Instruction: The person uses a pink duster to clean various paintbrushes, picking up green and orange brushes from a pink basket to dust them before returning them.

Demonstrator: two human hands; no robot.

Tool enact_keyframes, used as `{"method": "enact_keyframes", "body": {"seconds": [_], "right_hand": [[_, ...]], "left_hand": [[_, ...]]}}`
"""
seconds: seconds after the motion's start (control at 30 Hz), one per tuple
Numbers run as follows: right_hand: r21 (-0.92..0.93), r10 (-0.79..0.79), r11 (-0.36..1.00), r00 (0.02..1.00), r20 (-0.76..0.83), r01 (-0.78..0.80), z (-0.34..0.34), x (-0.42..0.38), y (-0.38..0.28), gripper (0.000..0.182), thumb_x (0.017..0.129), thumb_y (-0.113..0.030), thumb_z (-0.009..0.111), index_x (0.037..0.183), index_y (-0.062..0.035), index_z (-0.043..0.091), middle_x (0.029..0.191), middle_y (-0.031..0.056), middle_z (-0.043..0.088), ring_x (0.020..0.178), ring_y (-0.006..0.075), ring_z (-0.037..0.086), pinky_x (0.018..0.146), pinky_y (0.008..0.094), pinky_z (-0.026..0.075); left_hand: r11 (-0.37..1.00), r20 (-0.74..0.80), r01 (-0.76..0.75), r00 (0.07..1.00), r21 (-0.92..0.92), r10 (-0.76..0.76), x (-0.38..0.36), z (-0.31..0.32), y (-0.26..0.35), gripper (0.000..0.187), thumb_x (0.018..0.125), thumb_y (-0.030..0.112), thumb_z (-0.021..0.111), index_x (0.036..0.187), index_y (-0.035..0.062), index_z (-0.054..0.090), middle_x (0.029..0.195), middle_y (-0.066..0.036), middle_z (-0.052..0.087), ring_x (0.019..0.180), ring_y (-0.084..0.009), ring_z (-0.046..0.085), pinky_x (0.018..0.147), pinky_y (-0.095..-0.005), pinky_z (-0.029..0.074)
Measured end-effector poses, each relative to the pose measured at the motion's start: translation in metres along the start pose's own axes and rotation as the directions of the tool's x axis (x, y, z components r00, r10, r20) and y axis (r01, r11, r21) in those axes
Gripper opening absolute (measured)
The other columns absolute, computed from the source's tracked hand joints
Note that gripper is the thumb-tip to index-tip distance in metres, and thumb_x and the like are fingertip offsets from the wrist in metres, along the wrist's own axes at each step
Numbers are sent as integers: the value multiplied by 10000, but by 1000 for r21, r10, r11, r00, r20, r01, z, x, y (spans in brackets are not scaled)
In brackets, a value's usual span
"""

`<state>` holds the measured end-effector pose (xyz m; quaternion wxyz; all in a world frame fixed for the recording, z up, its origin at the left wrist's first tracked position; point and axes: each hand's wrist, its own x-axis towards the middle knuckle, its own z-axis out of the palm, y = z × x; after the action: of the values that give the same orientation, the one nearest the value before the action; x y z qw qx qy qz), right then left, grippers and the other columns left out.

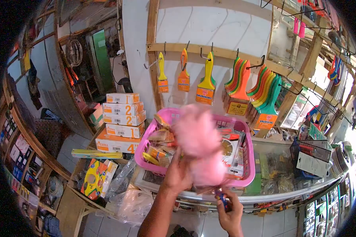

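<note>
Shop walls crowded with hardware fill the background, and below them a glass-topped table carries the goods. At the far left, stacked orange and white boxes marked with numbers sit beside a yellow package and crumpled clear plastic bags. Above, paint brushes with yellow, orange, green and teal handles hang from hooks on a wooden rail.

A pink basket stands on the table, packed with small packaged items. In front of it the left hand is raised, its fingers closed around the lower part of a pink fluffy duster, which is blurred with motion and hides much of the basket's middle. Just below and to the right, the right hand is clenched around a small blue and red object at the duster's lower end; whether that is the duster's handle or a separate thing cannot be told.

Further right, black packaged tools lie on the glass, and more coloured wares hang along the shelving at the far edge.
</note>
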<state>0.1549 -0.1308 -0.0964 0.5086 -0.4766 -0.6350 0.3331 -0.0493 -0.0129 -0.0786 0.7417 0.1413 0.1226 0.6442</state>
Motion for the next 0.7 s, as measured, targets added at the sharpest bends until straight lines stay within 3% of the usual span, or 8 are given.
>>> {"method": "enact_keyframes", "body": {"seconds": [0.07,0.17,0.27,0.3,0.4,0.5,0.6,0.7], "right_hand": [[104,106,990,991,-78,-98,-1,2,-1,340,932,-65,626,1247,38,552,972,82,685,729,79,588,630,221,476],[-32,-26,999,998,59,28,-3,1,0,321,935,-56,611,1235,35,543,955,80,686,736,71,582,634,211,470],[34,16,999,1000,8,-16,0,4,1,320,924,-62,623,1219,33,547,933,80,687,724,69,579,624,214,468],[78,60,995,997,-41,-57,1,4,2,318,917,-66,632,1209,33,553,924,80,687,719,69,578,620,216,468],[84,64,995,997,-41,-60,1,10,-6,301,913,-67,636,1186,35,563,912,79,682,693,64,566,599,217,461],[-97,-74,992,991,113,85,-3,8,-9,296,927,-35,600,1210,40,553,934,87,677,689,66,563,586,204,449],[18,-25,999,998,-65,26,-1,6,-3,312,928,-46,610,1222,42,555,934,90,673,684,61,559,579,199,438],[-47,104,993,994,-19,-105,-10,2,-12,316,931,-49,614,1226,48,557,971,100,669,725,71,575,606,206,456]], "left_hand": [[995,67,60,996,83,-65,-7,6,4,651,998,528,431,1430,41,443,1348,-130,573,1169,-263,578,994,-448,458],[991,-41,94,995,93,-91,-23,41,8,599,1034,511,358,1426,69,455,1307,-92,605,974,-162,625,832,-367,525],[958,648,277,744,-80,-161,0,1,9,580,1032,522,356,1403,93,479,1301,-85,618,985,-164,625,810,-353,521],[976,168,198,969,-89,-181,-8,-2,9,579,1018,548,375,1370,105,497,1268,-73,637,1082,-180,620,869,-348,514],[982,260,184,951,-39,-168,-9,12,8,647,1000,592,376,1459,139,422,1316,-60,609,1149,-202,600,975,-361,471],[945,492,-76,865,318,-96,-9,14,4,685,992,620,364,1490,150,388,1370,-65,567,1187,-233,583,1003,-406,458],[973,158,164,969,162,-190,-8,9,9,695,995,624,347,1495,142,372,1406,-79,534,1233,-268,551,1031,-439,442],[987,206,134,967,86,-149,-9,14,7,735,992,595,384,1480,45,366,1442,-158,503,1273,-309,544,1047,-500,442]]}}
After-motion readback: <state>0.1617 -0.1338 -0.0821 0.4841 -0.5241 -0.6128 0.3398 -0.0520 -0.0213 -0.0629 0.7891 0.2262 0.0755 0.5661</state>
